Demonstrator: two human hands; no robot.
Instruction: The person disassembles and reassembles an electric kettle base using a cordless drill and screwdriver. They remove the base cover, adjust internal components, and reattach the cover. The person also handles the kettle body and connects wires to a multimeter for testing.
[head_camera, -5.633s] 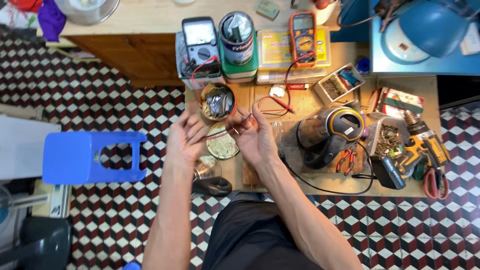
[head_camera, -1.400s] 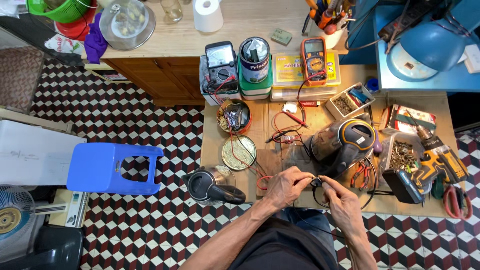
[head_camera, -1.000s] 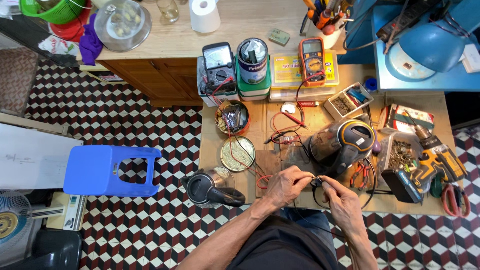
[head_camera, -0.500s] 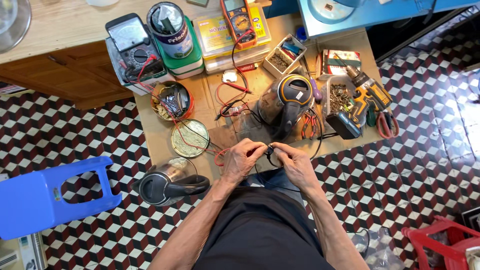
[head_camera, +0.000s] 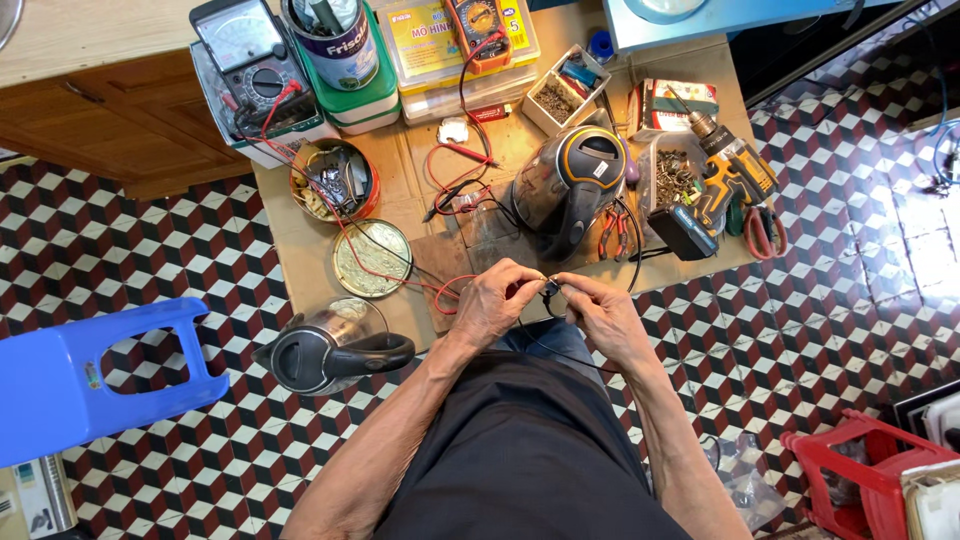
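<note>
Both hands are meeting at the near edge of the low wooden counter (head_camera: 300, 250), over the person's lap. Left hand (head_camera: 497, 303) is pinching a small dark part (head_camera: 550, 289) between thumb and fingertips; right hand (head_camera: 603, 312) is pinching the same part from the other side, fingertips nearly touching the left's. Too small to tell what the part is. A thin black wire (head_camera: 545, 350) is trailing from it down over the lap.

Versus half a second ago: hands are holding the same pinch, same spot near the counter edge; only the camera view is shifting slightly, the counter sitting a bit higher and more upright in frame. A second earlier the grip was already the same.

Around the hands: red test leads (head_camera: 440, 290) are running from beside the left hand up to the analog meter (head_camera: 248, 55). Round brass lid (head_camera: 372, 258) lying just left of the hands. Grey kettle body (head_camera: 565, 185) lying beyond them. A second kettle (head_camera: 325, 345) standing on the tiled floor beside the left forearm. Yellow drill (head_camera: 735, 175) well off to the right. Blue stool (head_camera: 85, 375) far left.
</note>
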